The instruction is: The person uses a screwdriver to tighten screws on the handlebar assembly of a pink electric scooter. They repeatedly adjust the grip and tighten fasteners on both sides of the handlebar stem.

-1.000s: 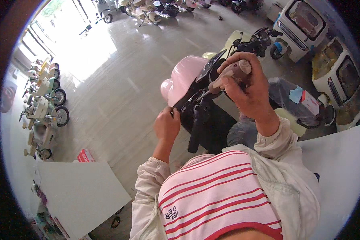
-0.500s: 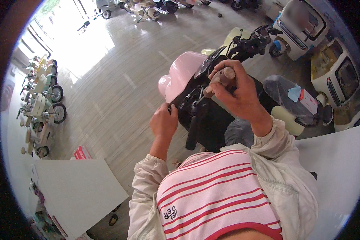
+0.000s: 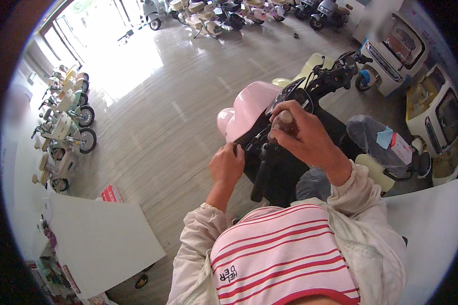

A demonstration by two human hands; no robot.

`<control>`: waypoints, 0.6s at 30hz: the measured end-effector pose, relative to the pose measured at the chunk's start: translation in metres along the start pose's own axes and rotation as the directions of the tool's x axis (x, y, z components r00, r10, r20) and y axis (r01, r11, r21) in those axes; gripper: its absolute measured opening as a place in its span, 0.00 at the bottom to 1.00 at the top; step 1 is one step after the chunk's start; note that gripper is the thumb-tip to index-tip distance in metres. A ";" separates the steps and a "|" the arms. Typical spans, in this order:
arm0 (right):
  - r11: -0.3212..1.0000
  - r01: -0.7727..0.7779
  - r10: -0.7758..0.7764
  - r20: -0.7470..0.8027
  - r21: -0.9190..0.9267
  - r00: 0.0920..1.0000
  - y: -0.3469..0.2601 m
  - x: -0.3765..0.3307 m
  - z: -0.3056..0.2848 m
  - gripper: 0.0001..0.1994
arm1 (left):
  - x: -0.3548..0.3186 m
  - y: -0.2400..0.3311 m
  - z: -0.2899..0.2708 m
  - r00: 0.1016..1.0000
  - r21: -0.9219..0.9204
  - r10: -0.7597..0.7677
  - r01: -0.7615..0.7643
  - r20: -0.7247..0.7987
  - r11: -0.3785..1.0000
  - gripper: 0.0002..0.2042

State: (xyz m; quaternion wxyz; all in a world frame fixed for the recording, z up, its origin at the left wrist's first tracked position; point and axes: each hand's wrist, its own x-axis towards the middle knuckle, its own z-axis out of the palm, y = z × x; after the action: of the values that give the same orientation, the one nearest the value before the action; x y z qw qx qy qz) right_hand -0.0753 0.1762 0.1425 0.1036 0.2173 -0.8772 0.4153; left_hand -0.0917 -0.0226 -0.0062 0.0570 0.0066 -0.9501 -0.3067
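Out at two o'clock from centre, the right hand [image 3: 310, 137] is clamped round a brown-handled tool [image 3: 286, 120] over the black handlebar [image 3: 260, 185], pink scooter front [image 3: 252, 105] at ten o'clock from it, while the left hand [image 3: 227, 165], apart at eight o'clock, meets the scooter's edge, its grip impossible to tell.

Within right fingers [image 3: 297, 110], a screwdriver handle [image 3: 286, 118]; right of left fingers [image 3: 238, 150], a handlebar grip [image 3: 260, 182]; beyond both, scooter fairing [image 3: 253, 104].
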 end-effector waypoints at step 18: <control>0.998 0.036 -0.034 0.034 -0.061 0.999 0.007 0.003 0.006 0.15 | 0.000 0.001 0.001 1.000 -0.003 0.020 -0.020 -0.014 1.000 0.15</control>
State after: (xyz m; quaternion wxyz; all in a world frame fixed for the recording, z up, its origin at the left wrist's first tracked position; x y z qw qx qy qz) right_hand -0.0808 0.1747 0.1351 0.1030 0.2362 -0.8872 0.3828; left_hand -0.0917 -0.0209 -0.0060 0.0668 -0.0010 -0.9492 -0.3075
